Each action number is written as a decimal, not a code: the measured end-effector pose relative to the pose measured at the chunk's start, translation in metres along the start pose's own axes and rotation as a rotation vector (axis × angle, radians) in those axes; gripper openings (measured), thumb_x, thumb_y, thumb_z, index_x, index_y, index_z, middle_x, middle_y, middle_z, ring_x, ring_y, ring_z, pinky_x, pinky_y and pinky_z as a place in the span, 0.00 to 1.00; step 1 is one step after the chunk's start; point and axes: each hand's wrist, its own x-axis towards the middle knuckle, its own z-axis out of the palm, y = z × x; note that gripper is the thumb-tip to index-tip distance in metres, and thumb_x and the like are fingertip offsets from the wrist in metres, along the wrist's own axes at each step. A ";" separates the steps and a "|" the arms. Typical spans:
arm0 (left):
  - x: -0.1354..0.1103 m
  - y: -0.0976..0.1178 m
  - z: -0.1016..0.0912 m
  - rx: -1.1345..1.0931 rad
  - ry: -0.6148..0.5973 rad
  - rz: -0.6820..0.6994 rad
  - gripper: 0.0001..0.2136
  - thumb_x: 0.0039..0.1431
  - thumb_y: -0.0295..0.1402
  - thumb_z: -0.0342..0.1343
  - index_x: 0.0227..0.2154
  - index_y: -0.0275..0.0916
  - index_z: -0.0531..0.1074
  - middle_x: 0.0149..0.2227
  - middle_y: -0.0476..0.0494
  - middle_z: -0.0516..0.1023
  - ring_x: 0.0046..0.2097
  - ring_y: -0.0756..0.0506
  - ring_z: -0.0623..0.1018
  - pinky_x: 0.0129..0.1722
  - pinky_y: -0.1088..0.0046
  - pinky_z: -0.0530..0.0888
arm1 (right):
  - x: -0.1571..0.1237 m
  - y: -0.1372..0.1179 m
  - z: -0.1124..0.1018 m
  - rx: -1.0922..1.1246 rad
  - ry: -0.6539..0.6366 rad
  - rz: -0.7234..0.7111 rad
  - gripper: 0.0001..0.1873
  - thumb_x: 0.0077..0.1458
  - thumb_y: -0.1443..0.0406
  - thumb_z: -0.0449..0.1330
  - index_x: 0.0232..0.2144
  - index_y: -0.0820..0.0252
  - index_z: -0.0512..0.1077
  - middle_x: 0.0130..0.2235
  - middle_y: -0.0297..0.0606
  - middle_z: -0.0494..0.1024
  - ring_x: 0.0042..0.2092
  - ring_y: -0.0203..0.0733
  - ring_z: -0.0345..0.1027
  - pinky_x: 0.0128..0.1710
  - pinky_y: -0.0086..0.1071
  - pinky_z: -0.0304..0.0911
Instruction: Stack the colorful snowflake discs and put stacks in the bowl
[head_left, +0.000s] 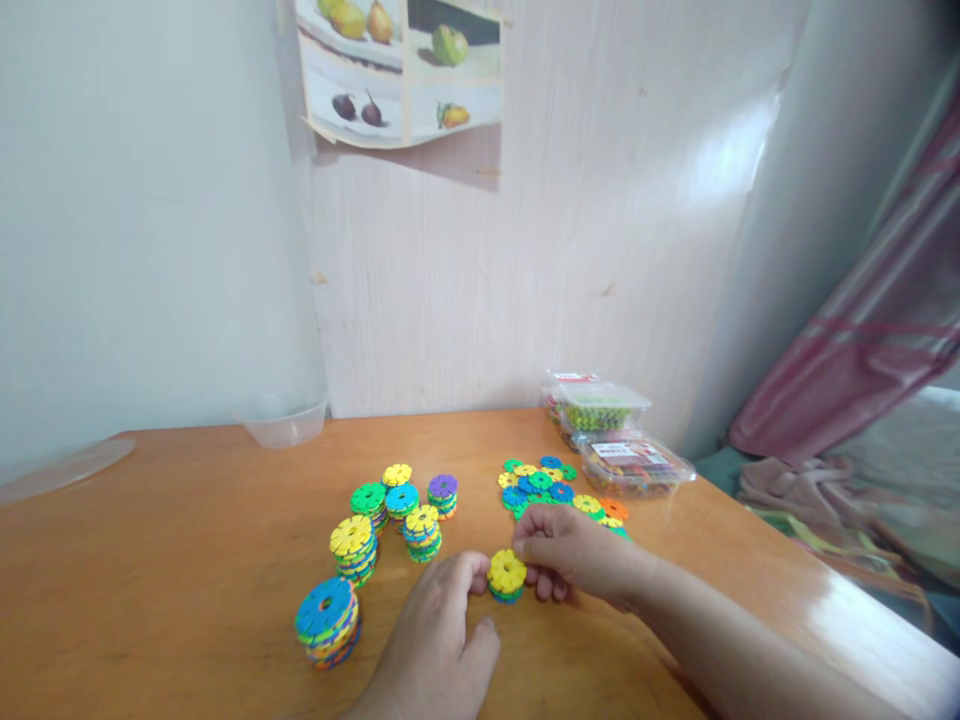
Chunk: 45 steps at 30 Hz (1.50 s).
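My left hand (439,635) and my right hand (574,553) meet at a small stack of plastic flower discs with a yellow one on top (507,576). Fingers of both hands curl round its sides, pinching it on the wooden table (187,560). To the left stand several finished stacks: a blue-topped one (327,620), a yellow-topped one (353,548), a green-topped one (368,503) and a purple-topped one (443,494). Behind my right hand lies a loose heap of discs (551,490).
Two clear plastic boxes (634,465) with coloured pieces sit at the back right by the wall. A clear tub (289,425) and a clear lid (64,468) lie at the back left. The table's right edge drops off toward cloth and a curtain.
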 end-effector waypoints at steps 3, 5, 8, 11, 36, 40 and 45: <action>0.000 -0.001 0.000 0.008 -0.004 0.006 0.15 0.53 0.24 0.48 0.43 0.41 0.69 0.47 0.42 0.75 0.52 0.42 0.73 0.54 0.63 0.68 | -0.001 0.000 0.002 -0.003 -0.001 -0.016 0.05 0.51 0.64 0.56 0.32 0.60 0.67 0.23 0.29 0.74 0.21 0.30 0.67 0.19 0.21 0.59; 0.000 -0.002 0.000 0.014 -0.005 0.012 0.15 0.53 0.24 0.48 0.43 0.41 0.68 0.47 0.42 0.75 0.52 0.42 0.73 0.54 0.63 0.68 | 0.000 -0.001 0.000 0.004 0.012 -0.027 0.06 0.51 0.63 0.56 0.32 0.59 0.67 0.24 0.29 0.74 0.22 0.30 0.67 0.19 0.21 0.58; 0.000 -0.003 0.000 0.019 -0.006 0.006 0.15 0.53 0.24 0.48 0.44 0.41 0.68 0.47 0.42 0.75 0.52 0.42 0.73 0.54 0.63 0.68 | 0.001 -0.002 -0.015 -0.048 0.106 -0.061 0.06 0.52 0.62 0.56 0.32 0.59 0.66 0.23 0.29 0.73 0.21 0.32 0.66 0.19 0.23 0.55; 0.000 -0.002 0.000 0.022 -0.004 -0.003 0.15 0.53 0.24 0.48 0.44 0.41 0.68 0.47 0.42 0.75 0.52 0.42 0.73 0.54 0.62 0.68 | 0.001 -0.005 -0.039 -0.304 0.341 -0.118 0.06 0.53 0.62 0.55 0.31 0.59 0.68 0.22 0.29 0.71 0.22 0.32 0.63 0.21 0.24 0.52; 0.000 -0.001 -0.001 0.015 -0.008 -0.002 0.15 0.53 0.24 0.48 0.44 0.41 0.68 0.46 0.43 0.75 0.52 0.43 0.73 0.54 0.64 0.68 | -0.019 -0.016 -0.028 -0.692 0.190 -0.228 0.17 0.51 0.57 0.62 0.42 0.57 0.75 0.25 0.28 0.72 0.27 0.33 0.63 0.24 0.26 0.48; 0.000 0.000 -0.001 0.010 -0.013 -0.010 0.16 0.52 0.24 0.48 0.45 0.40 0.68 0.48 0.42 0.75 0.52 0.43 0.73 0.55 0.63 0.68 | -0.024 -0.019 -0.006 -0.666 0.129 -0.259 0.17 0.48 0.58 0.65 0.41 0.56 0.76 0.26 0.28 0.72 0.27 0.32 0.62 0.24 0.25 0.49; 0.000 -0.002 0.001 0.017 -0.005 -0.007 0.17 0.52 0.24 0.48 0.45 0.41 0.68 0.48 0.42 0.75 0.52 0.42 0.73 0.55 0.63 0.69 | -0.020 -0.015 -0.006 -0.631 0.123 -0.249 0.23 0.47 0.56 0.66 0.46 0.56 0.75 0.26 0.29 0.73 0.27 0.33 0.64 0.24 0.25 0.50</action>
